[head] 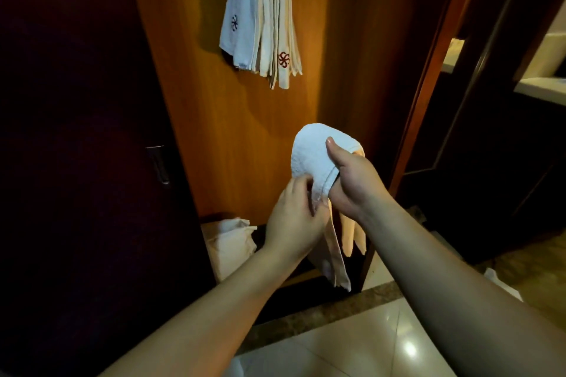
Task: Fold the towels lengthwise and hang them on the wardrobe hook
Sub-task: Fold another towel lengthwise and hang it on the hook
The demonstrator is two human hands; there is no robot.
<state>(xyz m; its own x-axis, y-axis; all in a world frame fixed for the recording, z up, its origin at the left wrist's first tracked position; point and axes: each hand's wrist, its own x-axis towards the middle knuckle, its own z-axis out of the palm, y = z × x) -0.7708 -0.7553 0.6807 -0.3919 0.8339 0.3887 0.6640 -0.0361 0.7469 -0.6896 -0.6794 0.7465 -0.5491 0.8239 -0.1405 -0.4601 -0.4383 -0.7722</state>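
Observation:
A white towel (pixel 312 153) is draped over my right hand (pixel 352 180), whose thumb presses on the cloth while the fingers are hidden under it. The towel's ends hang down below both hands. My left hand (pixel 294 217) pinches the towel's lower edge just left of my right hand. Several folded white towels with red emblems (pixel 263 18) hang from the top of the wardrobe's wooden back panel (pixel 239 119). The hook itself is out of view.
A heap of white towels (pixel 229 242) lies on the wardrobe floor at lower left. A dark wardrobe door with a metal handle (pixel 159 164) stands to the left. A wooden door frame (pixel 428 70) rises on the right. Glossy floor tiles (pixel 352 346) lie underfoot.

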